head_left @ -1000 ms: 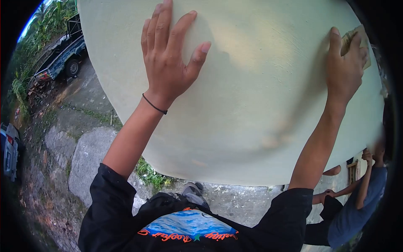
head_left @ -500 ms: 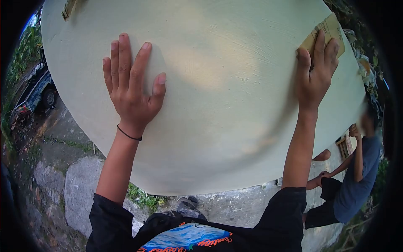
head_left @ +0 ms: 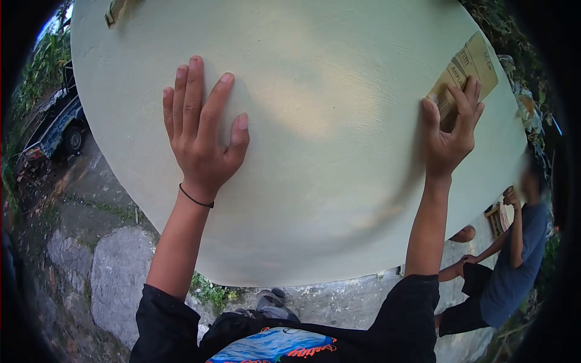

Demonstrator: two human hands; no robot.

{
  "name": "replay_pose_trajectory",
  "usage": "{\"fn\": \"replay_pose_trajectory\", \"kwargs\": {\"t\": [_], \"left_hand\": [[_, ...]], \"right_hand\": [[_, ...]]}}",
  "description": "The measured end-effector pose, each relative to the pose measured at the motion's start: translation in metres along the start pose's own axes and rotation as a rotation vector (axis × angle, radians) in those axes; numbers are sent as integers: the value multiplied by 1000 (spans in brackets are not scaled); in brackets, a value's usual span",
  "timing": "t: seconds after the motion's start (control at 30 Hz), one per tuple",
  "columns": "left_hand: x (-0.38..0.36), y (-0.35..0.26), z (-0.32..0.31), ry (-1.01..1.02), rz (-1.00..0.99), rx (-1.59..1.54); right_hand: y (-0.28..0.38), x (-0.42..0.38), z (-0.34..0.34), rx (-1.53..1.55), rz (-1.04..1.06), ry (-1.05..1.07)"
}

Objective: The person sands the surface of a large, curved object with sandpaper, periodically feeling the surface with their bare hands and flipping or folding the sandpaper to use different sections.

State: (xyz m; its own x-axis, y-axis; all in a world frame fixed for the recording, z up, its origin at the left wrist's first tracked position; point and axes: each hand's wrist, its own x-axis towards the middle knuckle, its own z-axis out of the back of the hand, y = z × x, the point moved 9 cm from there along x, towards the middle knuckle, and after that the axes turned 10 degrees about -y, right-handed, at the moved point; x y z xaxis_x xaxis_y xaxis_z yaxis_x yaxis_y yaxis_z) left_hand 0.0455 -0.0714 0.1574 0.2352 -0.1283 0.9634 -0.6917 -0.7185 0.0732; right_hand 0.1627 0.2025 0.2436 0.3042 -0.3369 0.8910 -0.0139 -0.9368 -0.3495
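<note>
One blue vehicle with an open cargo bed (head_left: 51, 133) stands at the left, well apart from the work. Next rightward: a brown folded scrap (head_left: 115, 12), cut off by the view, at the far left of a large, pale cream, round-cornered panel (head_left: 302, 157); material uncertain. Left hand (head_left: 203, 142), with thin black wristband (head_left: 196, 198): palm down on the panel's left half, fingers slightly apart, holding nothing; position about unchanged over the last half second. Faint scratch lines (head_left: 357, 91) between the hands. Right hand (head_left: 451, 142): thumb and fingers apart, fingertips over the near end of a tan paper sheet with dark print (head_left: 481, 60), near the panel's right rim; cannot tell whether pinched or only pressed. Change: this hand has come inward from the rim and nearer along the sheet, baring more print. Inference: contact has shifted inward; the sheet's far end now looks less firmly backed. At right, beyond the panel: another person in a grey-blue shirt (head_left: 517, 260).
</note>
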Motion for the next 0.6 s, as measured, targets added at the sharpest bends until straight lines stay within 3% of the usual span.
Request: {"fn": "replay_pose_trajectory", "kwargs": {"t": [0.1, 0.3, 0.43, 0.53, 0.6], "left_hand": [[0, 0, 0, -4, 0, -7], [0, 0, 0, -20, -4, -23], [-1, 0, -1, -21, -4, -23], [-1, 1, -2, -23, -4, -22], [-2, 1, -3, -24, -13, -25]], "right_hand": [[5, -2, 3, -65, 115, -11], [3, 6, 9, 86, 10, -122], [4, 7, 6, -39, 51, -3], [-4, 10, 5, 47, 40, -92], [-15, 8, 11, 341, 18, -286]]}}
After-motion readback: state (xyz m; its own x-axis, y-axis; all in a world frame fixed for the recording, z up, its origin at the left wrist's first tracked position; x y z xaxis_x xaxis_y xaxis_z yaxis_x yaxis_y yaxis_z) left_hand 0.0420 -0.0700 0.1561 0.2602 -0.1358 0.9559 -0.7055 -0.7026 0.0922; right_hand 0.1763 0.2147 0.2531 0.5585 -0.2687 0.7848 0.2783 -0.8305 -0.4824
